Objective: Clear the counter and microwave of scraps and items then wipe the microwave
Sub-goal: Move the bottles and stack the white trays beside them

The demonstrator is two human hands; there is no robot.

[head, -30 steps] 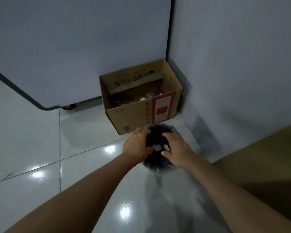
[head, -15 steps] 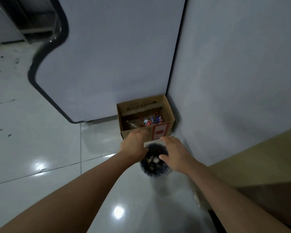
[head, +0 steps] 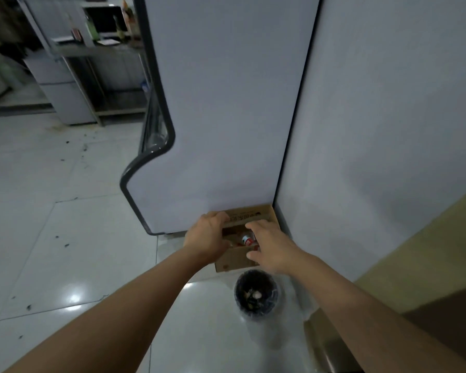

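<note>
Black-lined bin (head: 256, 294) on the floor holds dumped scraps, both the left hand (head: 206, 238) and right hand (head: 269, 244) loose and empty above it, so returning to the microwave seems next.

Cardboard box (head: 237, 261) contents half-hidden by hands, perhaps bottles.

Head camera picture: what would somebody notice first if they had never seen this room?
Probably the two bare arms reaching forward, with the left hand and right hand held out empty in front of an open cardboard box in the corner. Just below the hands, a small round bin with a dark liner sits on the shiny floor, scraps inside. A tall white fridge fills the space behind the box.
</note>
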